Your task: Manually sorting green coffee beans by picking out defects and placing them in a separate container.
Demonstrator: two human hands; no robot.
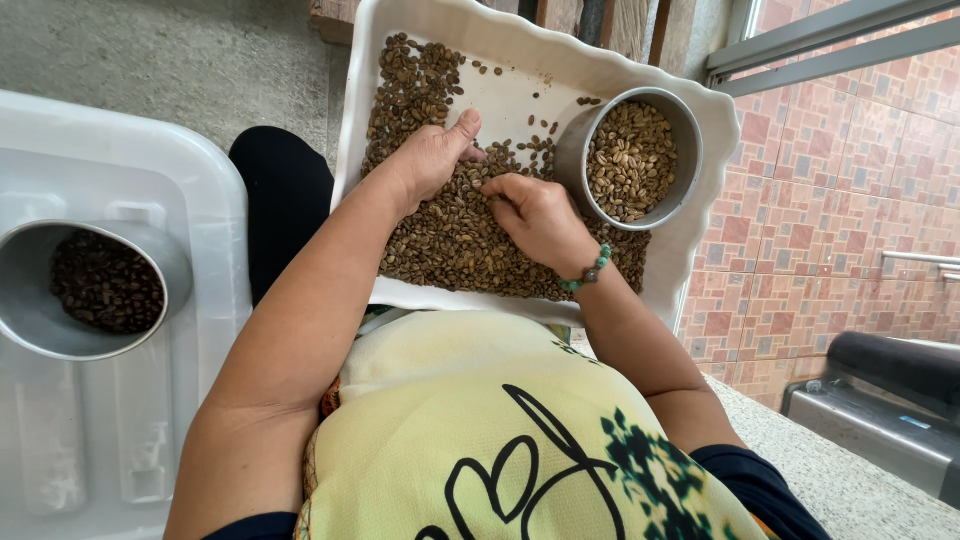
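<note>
Two hands: I see both on the pale beans (450,240) in the white tray (700,240)
Left hand (432,160): flat, fingers spread, gripping nothing
Right hand (537,215): fingers curled onto beans; a grip I cannot tell
Metal bowl (680,130): in the tray, beside right hand

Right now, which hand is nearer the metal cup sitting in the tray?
Right. The right hand lies on the beans just beside the metal cup, close to its wall. The left hand rests farther over, on the beans toward the tray's other side.
</note>
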